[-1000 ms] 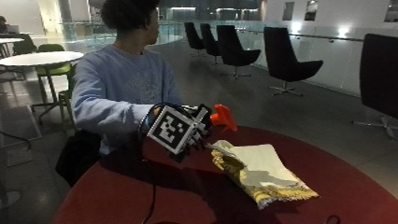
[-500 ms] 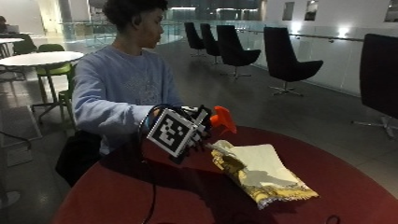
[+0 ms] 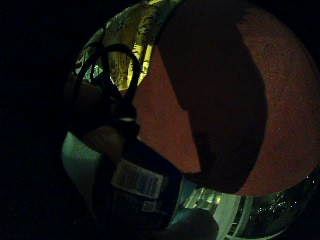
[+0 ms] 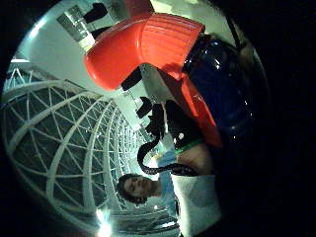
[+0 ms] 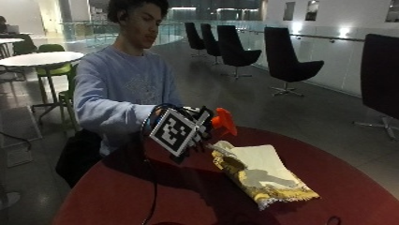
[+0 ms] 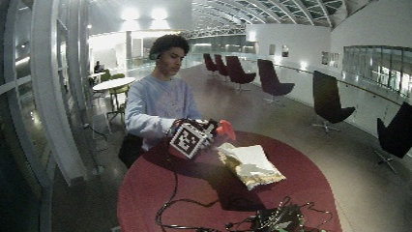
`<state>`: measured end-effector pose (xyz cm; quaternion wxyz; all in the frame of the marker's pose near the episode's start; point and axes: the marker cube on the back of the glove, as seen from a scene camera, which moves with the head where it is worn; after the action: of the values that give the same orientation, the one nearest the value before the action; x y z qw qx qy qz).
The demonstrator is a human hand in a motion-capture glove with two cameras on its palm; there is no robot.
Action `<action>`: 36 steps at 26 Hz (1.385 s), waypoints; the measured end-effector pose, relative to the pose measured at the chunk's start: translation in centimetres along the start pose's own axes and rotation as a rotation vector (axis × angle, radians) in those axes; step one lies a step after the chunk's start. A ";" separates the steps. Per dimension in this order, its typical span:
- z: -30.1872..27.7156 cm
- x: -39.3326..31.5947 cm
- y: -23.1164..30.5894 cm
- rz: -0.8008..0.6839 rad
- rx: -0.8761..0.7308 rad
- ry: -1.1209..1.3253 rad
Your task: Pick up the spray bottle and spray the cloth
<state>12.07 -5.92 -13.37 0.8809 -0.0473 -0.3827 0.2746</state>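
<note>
Gloved right hand (image 5: 195,135) grips the spray bottle (image 5: 222,121), fingers curled round it, lifted above the red table (image 5: 187,197). Orange nozzle is just beside the cloth's (image 5: 262,172) near-left end; cloth lies flat, rumpled.

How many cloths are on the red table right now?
1. A single yellow-and-cream cloth lies on the red table, just past the orange nozzle of the spray bottle that the right hand holds. None other shows.
</note>
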 end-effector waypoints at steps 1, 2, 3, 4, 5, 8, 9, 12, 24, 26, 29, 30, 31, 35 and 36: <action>0.0 -0.1 -0.1 0.002 0.004 -0.004; 0.0 -0.2 -0.2 0.003 0.008 -0.008; -0.1 -0.3 -0.2 0.004 0.011 -0.011; -0.1 -0.4 -0.3 0.005 0.014 -0.012; 0.0 -0.4 -0.4 0.006 0.017 -0.010; 0.3 -0.3 -0.6 0.001 0.040 -0.007; 0.5 -0.3 -0.6 -0.005 0.046 -0.011; 1.7 -0.7 0.2 -0.054 0.045 -0.049; 10.8 -7.2 1.2 -0.632 -0.025 -0.357; 13.2 -8.1 0.0 -0.701 0.010 -0.376; 16.8 -9.3 -2.1 -0.766 0.064 -0.397; 17.8 -9.7 -2.8 -0.777 0.071 -0.403; 18.6 -10.1 -3.4 -0.785 0.073 -0.405; 21.3 -11.3 -5.7 -0.802 0.083 -0.368; 21.9 -11.6 -6.3 -0.803 0.088 -0.358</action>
<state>-6.91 -20.00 -3.64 0.8388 0.1912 -0.5050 -0.0695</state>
